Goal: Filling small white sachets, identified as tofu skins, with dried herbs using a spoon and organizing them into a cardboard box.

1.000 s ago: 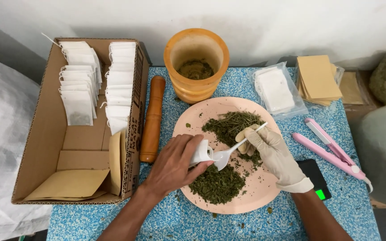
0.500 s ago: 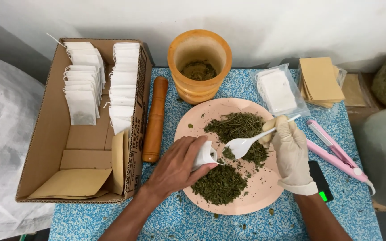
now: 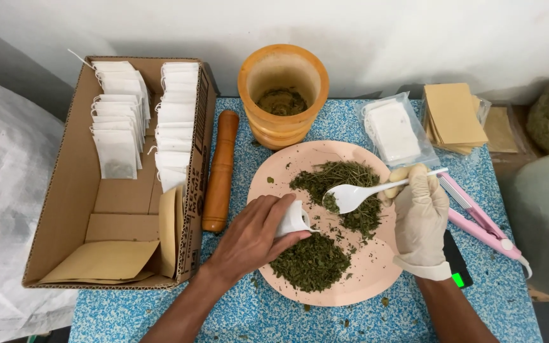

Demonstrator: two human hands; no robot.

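Note:
My left hand [image 3: 252,238] is bare and grips a small white tea bag [image 3: 292,220] over the left side of a pink plate [image 3: 376,279]. My right hand [image 3: 421,216], in a white glove, holds a white plastic spoon [image 3: 357,194] with a little dried green herb in its bowl. The spoon hovers just right of the bag's mouth, above two heaps of dried herb [image 3: 312,262] on the plate.
A cardboard box [image 3: 71,184] on the left holds rows of filled white tea bags [image 3: 176,121] and brown envelopes. A wooden pestle [image 3: 220,171] lies beside it, a wooden mortar [image 3: 283,92] behind the plate. A bag of empty sachets [image 3: 392,130], brown envelopes [image 3: 454,116], a pink sealer [image 3: 478,216] and a scale sit right.
The spoon left the bag's mouth, dipped into the far herb heap and has come back toward the bag with herb in it. My left hand has kept the bag in place.

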